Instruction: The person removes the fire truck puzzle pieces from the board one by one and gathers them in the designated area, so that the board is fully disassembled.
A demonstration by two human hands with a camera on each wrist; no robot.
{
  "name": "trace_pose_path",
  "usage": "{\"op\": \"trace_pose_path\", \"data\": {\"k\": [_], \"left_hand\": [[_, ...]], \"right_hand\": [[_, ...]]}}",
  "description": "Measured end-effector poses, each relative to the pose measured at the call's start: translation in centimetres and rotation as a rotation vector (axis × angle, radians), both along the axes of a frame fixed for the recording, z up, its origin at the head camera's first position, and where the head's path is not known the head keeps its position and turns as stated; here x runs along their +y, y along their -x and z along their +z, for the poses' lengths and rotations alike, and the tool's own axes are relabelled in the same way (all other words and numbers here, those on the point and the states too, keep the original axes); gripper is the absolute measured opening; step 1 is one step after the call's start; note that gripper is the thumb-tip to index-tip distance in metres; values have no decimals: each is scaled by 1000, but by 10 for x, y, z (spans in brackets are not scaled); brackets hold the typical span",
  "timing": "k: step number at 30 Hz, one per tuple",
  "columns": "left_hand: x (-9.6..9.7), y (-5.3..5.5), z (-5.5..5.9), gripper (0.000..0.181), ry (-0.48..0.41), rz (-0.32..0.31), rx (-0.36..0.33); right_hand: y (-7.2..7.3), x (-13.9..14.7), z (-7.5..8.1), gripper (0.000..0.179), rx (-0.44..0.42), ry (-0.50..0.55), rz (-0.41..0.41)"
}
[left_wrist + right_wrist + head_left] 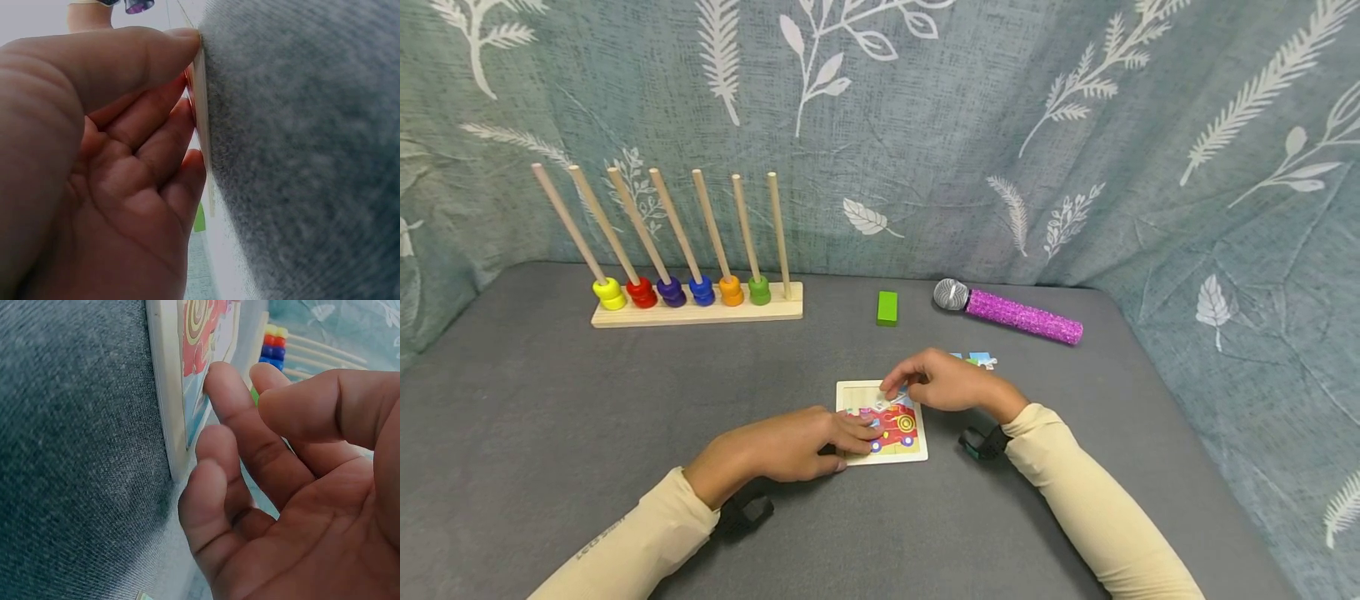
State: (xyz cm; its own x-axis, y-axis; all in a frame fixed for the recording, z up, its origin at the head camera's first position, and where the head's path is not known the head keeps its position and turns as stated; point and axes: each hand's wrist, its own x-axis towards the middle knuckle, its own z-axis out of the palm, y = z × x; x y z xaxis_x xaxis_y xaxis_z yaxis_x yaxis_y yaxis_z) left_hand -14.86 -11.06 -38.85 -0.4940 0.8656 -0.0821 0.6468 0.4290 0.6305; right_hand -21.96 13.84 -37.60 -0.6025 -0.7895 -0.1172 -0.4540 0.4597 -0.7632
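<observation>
Picture puzzle [897, 435] on your desk [700, 375]

It lies just below the frame's centre; your left hand [801, 442] rests on it, fingers extended, and your right hand [946, 382] touches its upper part, fingers loosely bent; loose pieces [981, 360] lie right of centre

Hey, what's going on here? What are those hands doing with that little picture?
Somebody is doing a jigsaw puzzle in a wooden tray. Their left hand rests its fingers on the near-left part, and their right hand has its fingertips at the far side. A red vehicle already shows, but there's bare wood at the far left, so it isn't finished. Some loose pieces lie just past the right hand.
</observation>
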Motion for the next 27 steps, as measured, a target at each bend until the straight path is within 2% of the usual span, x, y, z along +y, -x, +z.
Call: {"op": "trace_pose_path", "data": {"k": [7,27], "left_hand": [[0,0,-1,37,-5,-1,-4],[-1,1,0,36,-9,1,-9]], "right_hand": [[-1,-1,3,34,48,-12,37],[2,-3,5,40,60,-17,34]]}}
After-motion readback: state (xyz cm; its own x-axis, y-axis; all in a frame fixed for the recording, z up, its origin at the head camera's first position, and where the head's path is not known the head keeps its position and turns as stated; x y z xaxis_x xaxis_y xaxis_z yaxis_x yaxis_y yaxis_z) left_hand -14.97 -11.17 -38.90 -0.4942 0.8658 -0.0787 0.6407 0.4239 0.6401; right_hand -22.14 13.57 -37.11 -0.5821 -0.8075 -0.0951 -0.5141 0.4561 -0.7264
